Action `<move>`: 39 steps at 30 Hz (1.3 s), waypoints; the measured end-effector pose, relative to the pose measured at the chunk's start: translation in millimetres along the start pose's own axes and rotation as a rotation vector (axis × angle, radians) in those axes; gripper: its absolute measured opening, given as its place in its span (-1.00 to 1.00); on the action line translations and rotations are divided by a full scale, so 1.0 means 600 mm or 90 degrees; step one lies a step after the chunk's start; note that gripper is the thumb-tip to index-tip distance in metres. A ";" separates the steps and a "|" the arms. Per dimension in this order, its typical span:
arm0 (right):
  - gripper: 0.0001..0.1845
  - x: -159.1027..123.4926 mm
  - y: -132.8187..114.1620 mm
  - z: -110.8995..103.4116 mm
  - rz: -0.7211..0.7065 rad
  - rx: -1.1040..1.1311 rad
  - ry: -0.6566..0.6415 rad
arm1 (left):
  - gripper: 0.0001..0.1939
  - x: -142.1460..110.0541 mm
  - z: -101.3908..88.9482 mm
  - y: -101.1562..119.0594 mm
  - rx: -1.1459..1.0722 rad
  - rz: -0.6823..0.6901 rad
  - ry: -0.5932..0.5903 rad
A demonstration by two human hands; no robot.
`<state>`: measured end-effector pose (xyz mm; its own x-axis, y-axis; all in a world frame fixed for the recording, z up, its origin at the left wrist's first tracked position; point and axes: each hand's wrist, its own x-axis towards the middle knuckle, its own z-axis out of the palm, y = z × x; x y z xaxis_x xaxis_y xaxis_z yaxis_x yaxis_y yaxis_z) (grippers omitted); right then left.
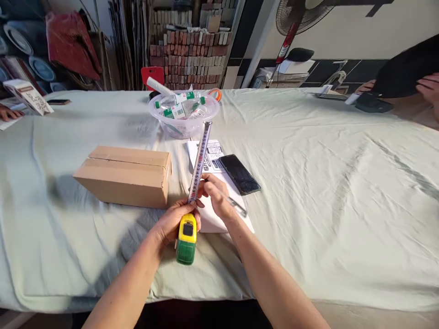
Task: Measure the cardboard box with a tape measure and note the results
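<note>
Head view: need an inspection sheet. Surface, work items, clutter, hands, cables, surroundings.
Surface: pale green cloth, wrinkled.
Work items: tape measure, blade extended; pen; white paper with printing on its far part; closed cardboard box, left of the paper.
Clutter: black smartphone overlapping the paper's edge; plastic basin holding bottles.
Hands: left hand grips the tape measure; right hand holds the pen above the paper.
Cables: nothing seen for certain.
Surroundings: standing fan, brick-like stacks behind; another person's hand far left, a person at right.

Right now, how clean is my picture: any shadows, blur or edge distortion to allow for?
Head view: soft shadows fall left of the cardboard box and left forearm; head view: the tape blade's large numerals read, fine marks don't; head view: the outer edges look stretched.
</note>
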<state>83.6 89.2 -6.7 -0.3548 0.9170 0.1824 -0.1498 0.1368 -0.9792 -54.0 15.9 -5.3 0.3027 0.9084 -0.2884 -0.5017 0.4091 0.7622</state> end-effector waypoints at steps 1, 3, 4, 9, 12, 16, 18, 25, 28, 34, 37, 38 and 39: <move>-0.50 -0.001 -0.004 0.005 0.014 -0.018 -0.001 | -0.72 -0.001 0.001 0.000 0.015 0.006 0.012; -0.62 -0.003 -0.009 0.016 0.034 -0.048 0.010 | -0.70 -0.004 0.005 0.000 0.033 0.012 0.035; -0.66 -0.003 -0.011 0.020 0.036 -0.054 0.020 | -0.70 -0.007 0.007 0.000 0.039 0.013 0.045; -0.76 0.003 -0.006 0.024 -0.019 -0.027 0.066 | -0.71 -0.031 0.021 -0.001 0.109 0.029 0.116; -0.78 0.005 -0.007 0.020 -0.042 0.021 0.122 | -0.78 -0.054 0.030 -0.008 0.238 0.049 0.183; -0.73 0.004 -0.016 0.016 -0.058 0.074 0.073 | -0.79 -0.101 0.029 -0.022 0.277 0.062 0.196; -0.67 0.003 -0.017 0.015 -0.067 0.061 0.026 | -0.78 -0.132 0.021 -0.024 0.207 0.079 0.194; -0.18 0.005 0.021 0.034 -0.043 -0.058 -0.140 | -0.53 -0.228 -0.073 0.057 0.036 0.416 0.427; -0.03 0.007 0.035 0.053 -0.065 -0.054 -0.186 | -0.61 -0.226 -0.138 0.111 -0.041 0.492 0.487; 0.35 0.007 0.041 0.067 -0.035 0.065 -0.235 | -0.73 -0.192 -0.192 0.131 -0.095 0.367 0.453; 0.44 0.004 0.039 0.056 -0.032 0.055 -0.206 | -0.74 -0.194 -0.183 0.109 -0.118 0.332 0.467; 0.45 0.003 0.038 0.052 -0.037 0.035 -0.191 | -0.75 -0.199 -0.179 0.102 -0.126 0.314 0.483; 0.45 0.001 0.037 0.048 -0.045 0.012 -0.187 | -0.75 -0.205 -0.174 0.094 -0.131 0.293 0.496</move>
<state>53.3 82.0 -25.8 -0.5937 0.7577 0.2711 -0.2005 0.1870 -0.9617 -204.5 -63.5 12.7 -0.5546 0.7557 -0.3484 -0.5934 -0.0658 0.8022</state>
